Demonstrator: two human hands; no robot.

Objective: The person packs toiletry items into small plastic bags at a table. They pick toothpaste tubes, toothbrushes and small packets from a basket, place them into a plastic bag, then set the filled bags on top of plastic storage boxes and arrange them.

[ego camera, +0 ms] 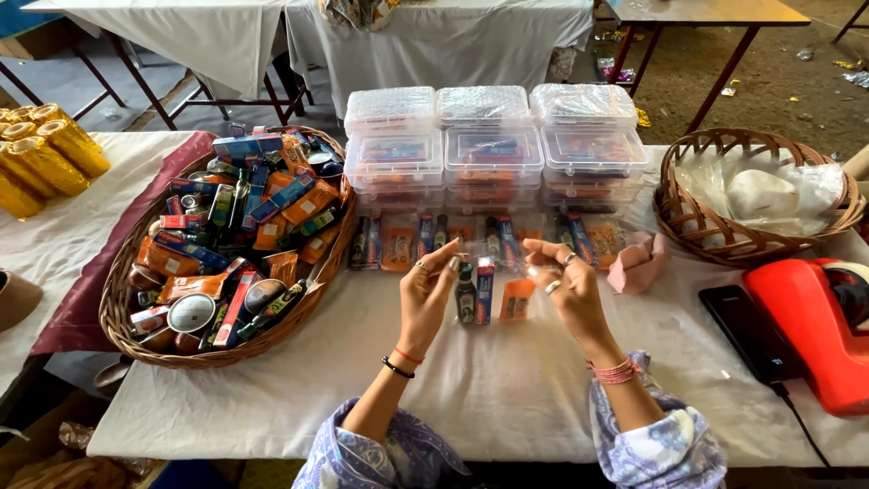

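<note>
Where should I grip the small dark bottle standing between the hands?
Take the small dark bottle by its narrow cap and neck, from above. It stands upright on the white table, with a red-and-blue box close on its right and the left hand beside it, leaving little room for fingers lower down.

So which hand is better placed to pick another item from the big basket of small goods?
Probably the left hand: the full wicker basket lies on its side, close by. The right hand would have to cross over the clear packet both hands hold.
</note>
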